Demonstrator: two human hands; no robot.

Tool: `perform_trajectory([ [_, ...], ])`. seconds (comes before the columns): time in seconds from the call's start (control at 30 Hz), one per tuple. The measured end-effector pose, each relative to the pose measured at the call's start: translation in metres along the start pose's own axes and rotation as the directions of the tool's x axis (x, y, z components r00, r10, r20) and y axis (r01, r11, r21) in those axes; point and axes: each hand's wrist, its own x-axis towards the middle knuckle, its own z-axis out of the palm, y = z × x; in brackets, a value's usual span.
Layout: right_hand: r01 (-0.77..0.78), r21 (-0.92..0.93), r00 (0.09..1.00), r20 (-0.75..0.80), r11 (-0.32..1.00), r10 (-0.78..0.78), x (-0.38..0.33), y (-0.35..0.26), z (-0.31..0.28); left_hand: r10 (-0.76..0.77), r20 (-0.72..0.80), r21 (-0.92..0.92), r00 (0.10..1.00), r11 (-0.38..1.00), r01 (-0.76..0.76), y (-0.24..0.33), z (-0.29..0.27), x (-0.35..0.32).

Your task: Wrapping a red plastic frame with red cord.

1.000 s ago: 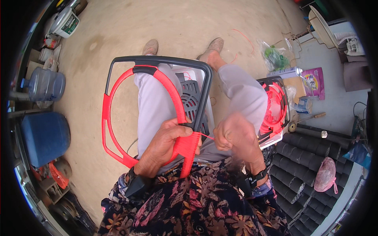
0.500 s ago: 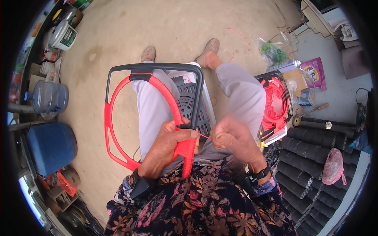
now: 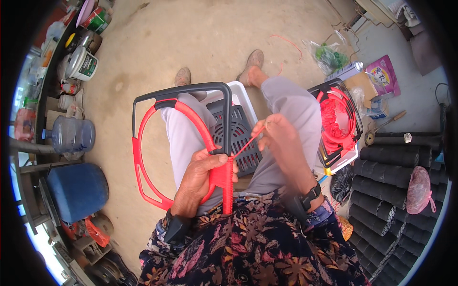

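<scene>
A black rectangular frame with a ring inside (image 3: 182, 87) stands tilted over my lap. Its ring and lower side are covered in red, with tight red windings along the right edge. My left hand (image 3: 194, 177) is closed around that right side, thumb pressed on the red part. From beside this thumb a thin red cord (image 3: 245, 145) runs taut up to the right. My right hand (image 3: 279, 136), a little blurred, pinches the cord's upper end, apart from the frame. Beneath lies a dark slotted panel (image 3: 245, 128) in a white tub (image 3: 242, 93) between my legs.
Right of my knee, another black frame with red windings (image 3: 338, 114) rests on a white container. Black rolls (image 3: 381, 176) are stacked at the right, a pink bag (image 3: 418, 190) on them. At left stand a blue drum (image 3: 78, 190) and a clear water bottle (image 3: 74, 135).
My right hand has moved up and away from the frame, drawing out a longer stretch of red cord. My left hand keeps its grip. The whole view has shifted slightly.
</scene>
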Motion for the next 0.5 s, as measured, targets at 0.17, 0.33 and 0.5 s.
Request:
perform_trajectory([
  [0.17, 0.006, -0.160, 0.988, -0.153, 0.987, -0.031, -0.006, -0.008, -0.019, -0.011, 0.040, -0.039, 0.999, 0.999, 0.013, 0.004, -0.006, -0.002],
  [0.33, 0.015, -0.146, 0.983, -0.178, 0.989, -0.041, -0.015, -0.010, -0.020, 0.076, -0.025, -0.071, 0.997, 0.994, -0.078, 0.003, -0.009, -0.002],
  [0.5, 0.050, -0.117, 0.990, -0.124, 0.992, -0.065, -0.022, -0.008, -0.018, 0.221, -0.131, -0.006, 0.966, 0.975, -0.224, 0.001, -0.010, -0.007],
])
